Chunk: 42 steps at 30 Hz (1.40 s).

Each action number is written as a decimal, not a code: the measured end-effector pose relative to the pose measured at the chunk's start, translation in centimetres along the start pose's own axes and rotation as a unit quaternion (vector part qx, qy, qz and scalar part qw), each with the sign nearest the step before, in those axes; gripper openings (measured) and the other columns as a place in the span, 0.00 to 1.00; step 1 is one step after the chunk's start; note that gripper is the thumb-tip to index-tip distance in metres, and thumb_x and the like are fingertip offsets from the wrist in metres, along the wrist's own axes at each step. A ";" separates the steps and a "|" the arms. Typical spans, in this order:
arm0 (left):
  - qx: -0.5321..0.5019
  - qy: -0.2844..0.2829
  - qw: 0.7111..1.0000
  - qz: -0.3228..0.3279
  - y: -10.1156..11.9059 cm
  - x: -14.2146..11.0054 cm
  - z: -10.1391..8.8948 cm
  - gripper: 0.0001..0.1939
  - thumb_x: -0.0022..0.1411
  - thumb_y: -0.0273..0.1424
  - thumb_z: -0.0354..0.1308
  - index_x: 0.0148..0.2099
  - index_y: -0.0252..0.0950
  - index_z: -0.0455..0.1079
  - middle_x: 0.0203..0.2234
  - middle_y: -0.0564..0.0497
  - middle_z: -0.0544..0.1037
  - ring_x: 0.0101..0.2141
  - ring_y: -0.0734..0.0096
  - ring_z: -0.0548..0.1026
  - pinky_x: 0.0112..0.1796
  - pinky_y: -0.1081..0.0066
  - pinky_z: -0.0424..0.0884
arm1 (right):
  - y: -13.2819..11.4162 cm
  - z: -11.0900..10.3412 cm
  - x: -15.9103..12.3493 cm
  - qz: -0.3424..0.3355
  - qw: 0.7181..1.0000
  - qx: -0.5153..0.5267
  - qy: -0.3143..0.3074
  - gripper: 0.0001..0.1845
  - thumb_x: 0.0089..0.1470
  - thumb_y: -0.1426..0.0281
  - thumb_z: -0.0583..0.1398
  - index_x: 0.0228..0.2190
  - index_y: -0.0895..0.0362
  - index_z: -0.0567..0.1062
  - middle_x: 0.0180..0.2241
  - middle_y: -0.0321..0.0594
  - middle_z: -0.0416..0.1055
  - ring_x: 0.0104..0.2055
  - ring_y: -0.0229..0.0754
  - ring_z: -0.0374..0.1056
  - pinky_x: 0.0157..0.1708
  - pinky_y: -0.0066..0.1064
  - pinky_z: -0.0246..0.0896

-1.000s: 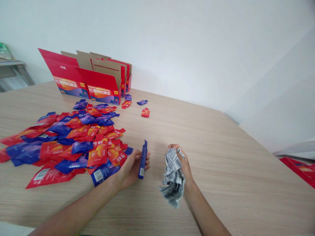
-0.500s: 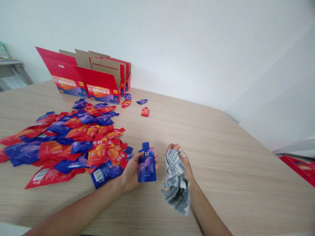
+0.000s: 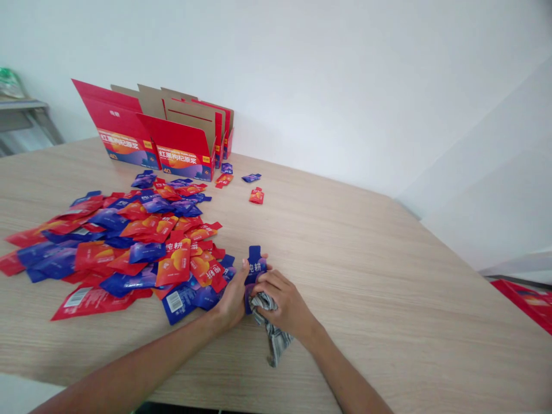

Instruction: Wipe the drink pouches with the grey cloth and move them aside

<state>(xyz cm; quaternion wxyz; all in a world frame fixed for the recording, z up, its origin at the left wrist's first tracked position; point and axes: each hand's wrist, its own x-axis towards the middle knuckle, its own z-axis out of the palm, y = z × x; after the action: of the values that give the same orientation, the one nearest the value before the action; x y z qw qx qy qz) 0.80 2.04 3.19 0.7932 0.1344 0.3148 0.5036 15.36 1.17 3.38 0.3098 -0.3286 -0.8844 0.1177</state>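
My left hand (image 3: 235, 293) is closed around a blue pouch (image 3: 255, 260) with a narrow spout-shaped top, held upright above the table. Bunched in my right hand (image 3: 284, 302) is a grey striped cloth (image 3: 279, 340), pressed against the front of the pouch. The cloth and the right fingers hide the pouch's lower part. Just left of my hands spreads a heap of red and blue pouches (image 3: 172, 261), overlapping one another. The closest of them, a blue pouch with a barcode (image 3: 176, 303), lies beside my left wrist.
Red cartons (image 3: 185, 155) with raised flaps stand along the wall at the back left. A few loose pouches (image 3: 256, 196) lie in front of them and to their right. A red printed item (image 3: 524, 302) sits at the far right, beyond the table's (image 3: 388, 276) edge.
My right hand has moved left with the cloth, from beside the pouch onto its front. My left hand keeps hold of the pouch. The view has shifted slightly.
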 end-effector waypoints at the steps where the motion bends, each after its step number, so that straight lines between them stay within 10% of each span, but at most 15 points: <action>1: -0.004 0.009 1.000 0.010 0.3 0.1 -0.1 0.21 0.72 0.41 0.52 0.59 0.34 0.72 0.39 0.45 0.82 0.36 0.68 0.81 0.38 0.73 0.77 | -0.2 0.0 0.0 -0.016 1.000 -0.004 -0.021 0.12 0.52 0.75 0.67 0.39 0.52 0.75 0.41 0.40 0.74 0.45 0.46 0.70 0.53 0.41 0.69; 17: 0.024 -0.036 0.996 -0.081 -0.4 -0.2 -0.2 0.24 0.74 0.41 0.48 0.58 0.27 0.73 0.42 0.40 0.84 0.44 0.60 0.81 0.48 0.65 0.76 | 0.7 -0.7 0.0 0.092 0.986 -0.075 0.116 0.13 0.54 0.80 0.64 0.39 0.53 0.75 0.42 0.42 0.74 0.48 0.49 0.69 0.47 0.41 0.68; 27: 0.041 -0.047 0.995 -0.078 0.7 -0.1 -0.3 0.31 0.71 0.51 0.47 0.60 0.31 0.73 0.43 0.40 0.83 0.40 0.63 0.81 0.35 0.69 0.77 | -0.5 -0.6 0.0 -0.043 0.996 -0.073 -0.035 0.14 0.51 0.73 0.71 0.40 0.53 0.75 0.42 0.40 0.74 0.44 0.48 0.68 0.47 0.40 0.69; 36: 0.145 -0.048 0.988 -0.034 -2.1 -0.8 -0.3 0.31 0.67 0.54 0.51 0.53 0.34 0.78 0.45 0.42 0.84 0.57 0.55 0.74 0.60 0.60 0.65 | 0.1 -1.3 0.0 0.096 0.976 -0.106 0.161 0.09 0.58 0.78 0.63 0.39 0.53 0.75 0.39 0.41 0.72 0.42 0.47 0.67 0.43 0.38 0.66; 42: 0.166 -0.060 0.984 -0.016 -2.4 -1.0 -0.7 0.35 0.63 0.59 0.51 0.53 0.36 0.78 0.47 0.41 0.83 0.60 0.51 0.71 0.62 0.54 0.62 | -0.2 -1.4 0.0 0.115 0.972 -0.114 0.168 0.11 0.57 0.79 0.63 0.40 0.53 0.75 0.40 0.41 0.72 0.42 0.47 0.67 0.43 0.38 0.66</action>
<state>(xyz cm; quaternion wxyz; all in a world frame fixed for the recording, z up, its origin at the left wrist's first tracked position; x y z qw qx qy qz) 1.75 -0.04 1.75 0.7853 0.2891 0.3484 0.4222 16.11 1.02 4.55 0.3985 -0.4765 -0.7836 -0.0059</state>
